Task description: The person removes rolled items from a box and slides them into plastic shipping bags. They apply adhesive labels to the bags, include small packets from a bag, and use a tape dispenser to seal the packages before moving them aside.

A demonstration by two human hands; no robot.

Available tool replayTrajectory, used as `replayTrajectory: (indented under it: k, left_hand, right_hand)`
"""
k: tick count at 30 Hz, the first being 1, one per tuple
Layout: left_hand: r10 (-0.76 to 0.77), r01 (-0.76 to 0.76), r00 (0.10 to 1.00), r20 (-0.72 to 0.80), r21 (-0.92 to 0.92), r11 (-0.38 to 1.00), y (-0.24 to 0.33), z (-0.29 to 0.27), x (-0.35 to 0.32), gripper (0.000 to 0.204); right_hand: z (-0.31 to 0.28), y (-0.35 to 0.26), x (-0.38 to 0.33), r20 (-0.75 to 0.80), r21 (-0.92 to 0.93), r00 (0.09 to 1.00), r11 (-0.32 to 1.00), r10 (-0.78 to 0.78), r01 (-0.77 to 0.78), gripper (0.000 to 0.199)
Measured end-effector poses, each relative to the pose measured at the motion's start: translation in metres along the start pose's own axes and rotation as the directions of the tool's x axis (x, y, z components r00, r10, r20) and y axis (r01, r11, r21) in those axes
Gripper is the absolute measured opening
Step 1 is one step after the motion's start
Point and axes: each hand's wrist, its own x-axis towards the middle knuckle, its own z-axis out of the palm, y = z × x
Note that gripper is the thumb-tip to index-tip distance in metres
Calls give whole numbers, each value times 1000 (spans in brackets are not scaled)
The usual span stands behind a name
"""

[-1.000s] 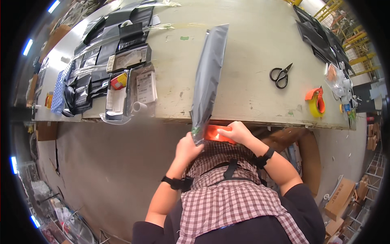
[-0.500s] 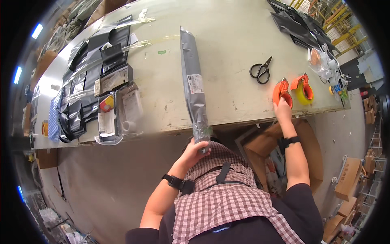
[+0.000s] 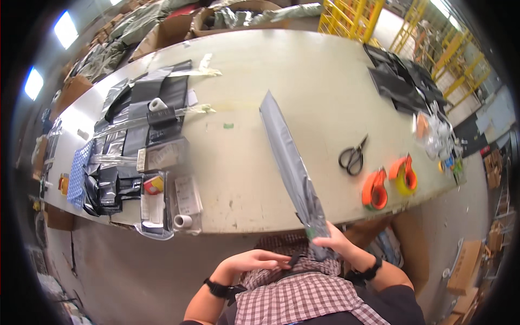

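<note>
The right hand (image 3: 330, 241) grips the near end of a grey plastic bag (image 3: 290, 162) that slants away over the desk (image 3: 303, 81). The left hand (image 3: 254, 261) lies open against the checked shirt (image 3: 303, 295). Beyond the right hand lie scissors (image 3: 353, 157) and orange tape dispensers (image 3: 387, 181).

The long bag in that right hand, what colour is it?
Grey, slightly shiny; the bag shows in the head view.
</note>
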Motion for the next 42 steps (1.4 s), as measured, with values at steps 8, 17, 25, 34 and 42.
replayTrajectory:
  k: [8, 17, 25, 34, 42]
  left_hand:
    - [146, -225, 642, -752, -3, 974, -11, -17, -46, 55]
    - [9, -227, 595, -803, -158, 961, -52, -12, -10, 46]
    - [-44, -48, 627, -778, -95, 994, -127, -24, -47, 50]
    - [-23, 234, 694, -719, 195, 953, -137, -21, -10, 32]
    - [-148, 319, 865, -480, 298, 900, -100, 35, 75, 18]
  right_hand:
    - [-44, -217, 188, -114, -44, 927, 934, -357, 355, 63]
    - [-8, -225, 338, 355, -745, 644, 211, -678, 633, 61]
    - [-25, 27, 51, -35, -999, 971, 26, -238, -30, 74]
    - [-10, 57, -11, -173, -978, 918, 175, -357, -116, 60]
    - [-44, 179, -200, -490, -778, 839, 553, -236, -298, 16]
